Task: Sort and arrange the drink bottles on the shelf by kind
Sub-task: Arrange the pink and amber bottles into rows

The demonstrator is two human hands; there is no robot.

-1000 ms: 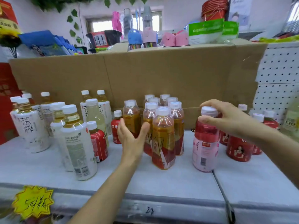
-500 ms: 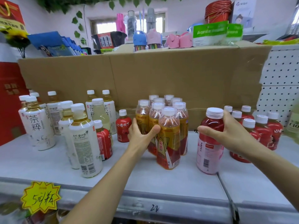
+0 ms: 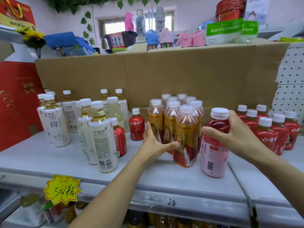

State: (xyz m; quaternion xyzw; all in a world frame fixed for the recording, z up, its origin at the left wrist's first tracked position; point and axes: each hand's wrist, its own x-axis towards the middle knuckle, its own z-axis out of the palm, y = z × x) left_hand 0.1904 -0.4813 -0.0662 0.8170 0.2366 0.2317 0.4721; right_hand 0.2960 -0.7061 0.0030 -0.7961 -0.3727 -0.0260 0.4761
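Shoving the amber bottles [image 3: 177, 129] sideways could tip the front one, since they stand tight together and tall. The pink bottle [image 3: 214, 145] might knock the red bottles [image 3: 269, 130] just beside it if I swing it right. My left hand [image 3: 154, 142] is spread flat, palm against the left side of the amber cluster, thumb under its front. My right hand [image 3: 233, 134] wraps the pink bottle's shoulder, closed on it; it stands on the shelf [image 3: 148, 175], right of the amber group.
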